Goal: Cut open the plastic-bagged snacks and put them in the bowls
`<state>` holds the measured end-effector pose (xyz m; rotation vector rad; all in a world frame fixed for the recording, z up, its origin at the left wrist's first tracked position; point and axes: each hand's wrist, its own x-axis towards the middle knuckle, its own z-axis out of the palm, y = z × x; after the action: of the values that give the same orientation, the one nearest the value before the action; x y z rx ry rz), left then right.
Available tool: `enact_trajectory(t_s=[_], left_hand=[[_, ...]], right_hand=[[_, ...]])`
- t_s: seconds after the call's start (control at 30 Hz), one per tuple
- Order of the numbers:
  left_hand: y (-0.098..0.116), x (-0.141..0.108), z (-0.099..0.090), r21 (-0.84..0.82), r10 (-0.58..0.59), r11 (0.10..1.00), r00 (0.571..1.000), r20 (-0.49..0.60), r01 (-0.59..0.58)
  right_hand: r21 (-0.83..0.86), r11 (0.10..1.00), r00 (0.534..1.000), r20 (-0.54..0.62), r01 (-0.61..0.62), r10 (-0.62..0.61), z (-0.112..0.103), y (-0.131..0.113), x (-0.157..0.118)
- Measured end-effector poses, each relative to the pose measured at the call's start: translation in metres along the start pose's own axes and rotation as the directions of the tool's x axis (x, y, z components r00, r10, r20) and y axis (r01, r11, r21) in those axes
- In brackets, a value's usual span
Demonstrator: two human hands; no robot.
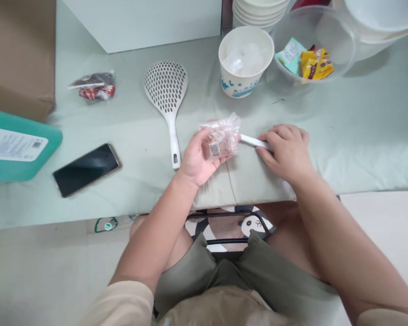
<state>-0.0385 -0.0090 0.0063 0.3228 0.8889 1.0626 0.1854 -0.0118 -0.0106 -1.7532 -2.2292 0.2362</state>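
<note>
My left hand (196, 159) is closed around a small packet in crinkled clear plastic (223, 136), held just over the table near its front edge. The contents look pinkish, and a small printed label shows on the wrap. To the right, my right hand (287, 149) rests low at the cloth with its fingers on a slim white stick-like tool (253, 141). That tool's left end reaches the packet's right side; whether they touch I cannot tell. A white perforated skimmer (166, 86) lies left of my left hand, its handle toward me.
A paper cup (240, 87) with clear plastic inside stands beyond my hands. Right of it, a clear bowl (343, 59) holds wrappers. Stacked cups (258, 18) and a white box (156, 22) stand behind. Leftward are a phone (86, 170), a bagged item (97, 86) and a green container (51, 136).
</note>
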Motion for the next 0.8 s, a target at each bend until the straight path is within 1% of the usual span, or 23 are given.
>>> enact_trajectory(t_s=[0.07, 0.1, 0.13, 0.17, 0.2, 0.23, 0.3, 0.33, 0.37, 0.4, 0.43, 0.5, 0.57, 0.63, 0.73, 0.8], left_hand=[[0.004, 0.001, -0.002, -0.015, 0.025, 1.000, 0.999, -0.024, -0.025], [0.005, 0.001, -0.003, -0.018, 0.032, 0.999, 0.999, -0.023, -0.032], [0.006, 0.002, -0.004, -0.021, 0.035, 0.999, 0.999, -0.016, -0.035], [0.006, 0.002, -0.005, -0.024, 0.034, 0.999, 0.999, -0.008, -0.034], [0.006, 0.002, -0.006, -0.027, 0.027, 0.999, 1.000, 0.000, -0.027], [0.006, 0.003, -0.006, -0.027, 0.017, 0.999, 1.000, 0.003, -0.017], [0.004, 0.003, -0.006, -0.019, -0.001, 1.000, 1.000, 0.001, 0.001], [0.003, 0.003, -0.006, -0.009, -0.005, 1.000, 1.000, 0.002, 0.005], [0.001, 0.004, -0.005, 0.004, -0.005, 1.000, 1.000, 0.007, 0.005], [0.000, 0.004, -0.005, 0.020, -0.001, 1.000, 1.000, 0.016, 0.001], [-0.001, 0.004, -0.004, 0.036, 0.004, 0.999, 1.000, 0.027, -0.005], [-0.004, 0.004, -0.004, 0.071, 0.016, 0.997, 0.999, 0.043, -0.019], [-0.006, 0.005, -0.003, 0.108, 0.026, 0.994, 0.998, 0.048, -0.031], [-0.008, 0.006, -0.003, 0.139, 0.042, 0.989, 0.997, 0.063, -0.051], [-0.009, 0.007, -0.002, 0.171, 0.065, 0.982, 0.993, 0.095, -0.081], [-0.010, 0.008, 0.000, 0.190, 0.066, 0.978, 0.993, 0.097, -0.084]], right_hand=[[0.069, 0.994, 0.997, -0.004, -0.080, 0.081, -0.006, -0.005, 0.002], [0.139, 0.981, 0.990, -0.005, -0.138, 0.140, -0.009, -0.009, 0.001], [0.235, 0.951, 0.979, 0.005, -0.200, 0.204, -0.013, -0.014, 0.000], [0.353, 0.899, 0.964, 0.034, -0.259, 0.265, -0.015, -0.020, -0.001], [0.478, 0.821, 0.947, 0.084, -0.312, 0.310, -0.018, -0.027, -0.004], [0.599, 0.719, 0.932, 0.154, -0.353, 0.329, -0.019, -0.035, -0.006], [0.763, 0.487, 0.902, 0.316, -0.426, 0.295, -0.021, -0.052, -0.010], [0.797, 0.386, 0.884, 0.392, -0.464, 0.253, -0.020, -0.059, -0.012], [0.807, 0.309, 0.864, 0.458, -0.502, 0.208, -0.020, -0.066, -0.012], [0.804, 0.255, 0.843, 0.511, -0.538, 0.167, -0.019, -0.072, -0.012], [0.794, 0.222, 0.824, 0.550, -0.566, 0.135, -0.018, -0.077, -0.012], [0.777, 0.195, 0.801, 0.590, -0.598, 0.106, -0.016, -0.082, -0.010], [0.771, 0.199, 0.796, 0.595, -0.604, 0.110, -0.014, -0.083, -0.010], [0.777, 0.215, 0.806, 0.581, -0.591, 0.116, -0.012, -0.081, -0.011], [0.796, 0.252, 0.834, 0.538, -0.550, 0.120, -0.009, -0.078, -0.015], [0.794, 0.274, 0.839, 0.529, -0.543, 0.130, -0.009, -0.078, -0.016]])
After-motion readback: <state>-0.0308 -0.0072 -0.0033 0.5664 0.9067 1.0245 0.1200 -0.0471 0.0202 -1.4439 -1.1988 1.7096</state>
